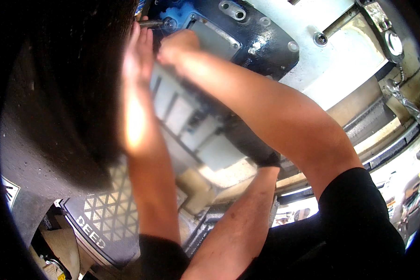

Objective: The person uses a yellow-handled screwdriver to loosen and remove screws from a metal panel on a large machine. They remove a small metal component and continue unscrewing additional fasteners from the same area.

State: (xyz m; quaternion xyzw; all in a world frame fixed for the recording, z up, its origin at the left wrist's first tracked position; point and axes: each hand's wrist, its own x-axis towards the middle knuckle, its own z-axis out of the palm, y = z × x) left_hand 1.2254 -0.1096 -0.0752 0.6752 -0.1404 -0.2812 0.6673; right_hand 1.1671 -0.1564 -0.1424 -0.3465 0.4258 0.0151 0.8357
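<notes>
Tyre (60, 102) fills frame left; bolted cover plate (247, 32) sits upper centre; ribbed oil pan (191, 121) lies below it, centre.

A dark rubbery panel (102, 224) with pale triangle pattern and lettering curves at lower left, by a small white sign (8, 190).

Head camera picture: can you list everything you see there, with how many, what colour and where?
Metal cover plate: one, grey, on the dark housing at top centre, by the right hand.
Dark housing: one, black-blue, glossy, top centre.
Bolt heads: several, silver, across the top.
Ribbed pan: one, pale grey, centre, behind the forearms.
Tyre: one, black, left side.
Slim metal tool: one, dark, top left, at the left hand's fingertips.
Third arm: one, another person's, bottom centre, hand hidden.
Left hand: raised, fingers on the tool.
Right hand: raised, pressed against the cover plate; grip not clear.
</notes>
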